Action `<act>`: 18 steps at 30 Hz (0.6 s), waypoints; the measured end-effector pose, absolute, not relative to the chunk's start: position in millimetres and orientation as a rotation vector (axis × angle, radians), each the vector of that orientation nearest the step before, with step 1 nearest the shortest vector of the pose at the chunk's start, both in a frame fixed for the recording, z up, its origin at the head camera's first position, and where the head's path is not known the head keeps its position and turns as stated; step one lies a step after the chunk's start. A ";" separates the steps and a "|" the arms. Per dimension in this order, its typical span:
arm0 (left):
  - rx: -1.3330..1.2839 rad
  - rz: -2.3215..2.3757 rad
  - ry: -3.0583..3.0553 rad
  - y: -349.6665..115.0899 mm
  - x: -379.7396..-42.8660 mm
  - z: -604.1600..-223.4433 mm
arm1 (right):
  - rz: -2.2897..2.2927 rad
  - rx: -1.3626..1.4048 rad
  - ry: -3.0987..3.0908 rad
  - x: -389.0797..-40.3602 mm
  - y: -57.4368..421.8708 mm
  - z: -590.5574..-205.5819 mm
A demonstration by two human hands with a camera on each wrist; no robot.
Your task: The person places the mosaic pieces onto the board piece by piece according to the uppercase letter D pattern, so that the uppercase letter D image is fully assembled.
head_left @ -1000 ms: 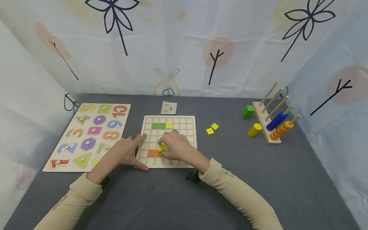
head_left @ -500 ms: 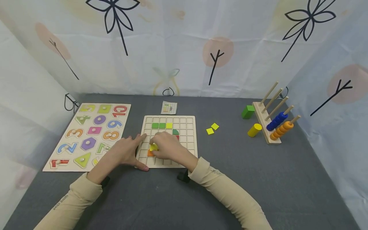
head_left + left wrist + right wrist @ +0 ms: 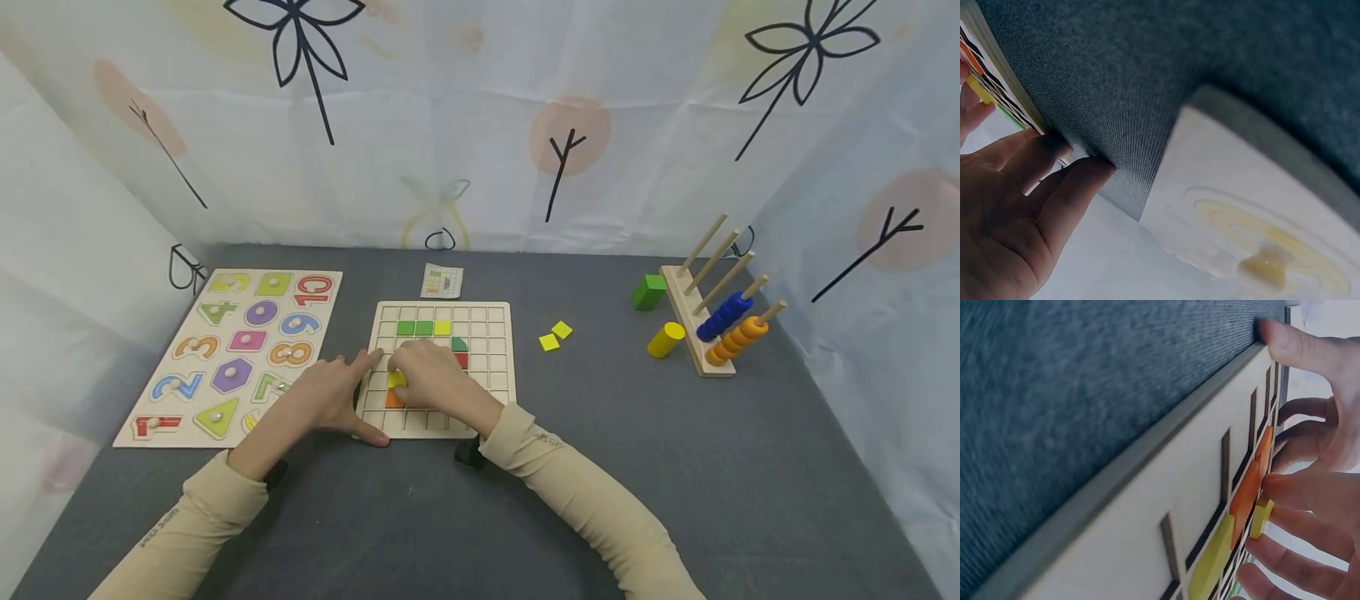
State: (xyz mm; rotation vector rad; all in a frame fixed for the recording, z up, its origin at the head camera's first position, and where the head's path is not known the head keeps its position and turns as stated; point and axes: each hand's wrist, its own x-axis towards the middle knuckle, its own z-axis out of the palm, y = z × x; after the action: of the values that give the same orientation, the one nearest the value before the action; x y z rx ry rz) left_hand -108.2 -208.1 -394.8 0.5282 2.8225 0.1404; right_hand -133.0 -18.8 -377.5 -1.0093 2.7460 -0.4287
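Note:
A wooden grid board (image 3: 498,380) lies on the table before me. My left hand (image 3: 324,395) rests at its left side, fingers along the edge and thumb at the front corner. My right hand (image 3: 438,380) is over the board and pinches a small yellow tile (image 3: 396,379) between thumb and fingers, just behind an orange tile (image 3: 393,400). In the right wrist view, orange tiles (image 3: 1246,495) and a yellow-green tile (image 3: 1211,562) sit in the cells. Farther back are green tiles (image 3: 415,327), a yellow tile (image 3: 442,327), a dark green piece (image 3: 458,343) and a red tile (image 3: 462,360).
A number-and-shape peg puzzle (image 3: 247,342) lies left of the board. Behind the board is a small pattern card (image 3: 442,281). Loose yellow tiles (image 3: 550,342) lie to the right. Beyond them are a green block (image 3: 648,292), a yellow cylinder (image 3: 666,340) and a bead rack (image 3: 708,354).
My right hand has moved left across the board with the yellow tile, then slightly farther back, uncovering the dark green piece and the red tile. My left hand has stayed still.

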 end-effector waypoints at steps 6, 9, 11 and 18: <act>0.533 0.139 2.822 -208.5 -108.7 -394.9 | -0.441 -1.003 2.738 -136.0 -16.7 -380.7; 0.539 0.137 2.825 -208.7 -108.8 -394.9 | -0.442 -0.990 2.732 -136.7 -16.0 -381.1; 0.543 0.135 2.829 -208.8 -108.7 -394.9 | -0.437 -0.983 2.729 -137.2 -15.9 -381.3; 0.543 0.138 2.831 -208.9 -108.0 -394.3 | -0.433 -0.980 2.725 -137.1 -17.6 -380.6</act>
State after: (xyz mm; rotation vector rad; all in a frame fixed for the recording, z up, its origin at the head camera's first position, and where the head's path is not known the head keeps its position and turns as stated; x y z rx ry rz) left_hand -108.0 -208.9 -394.3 0.5427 2.8313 0.1385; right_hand -137.1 -17.6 -380.6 -0.9802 2.7254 -0.4330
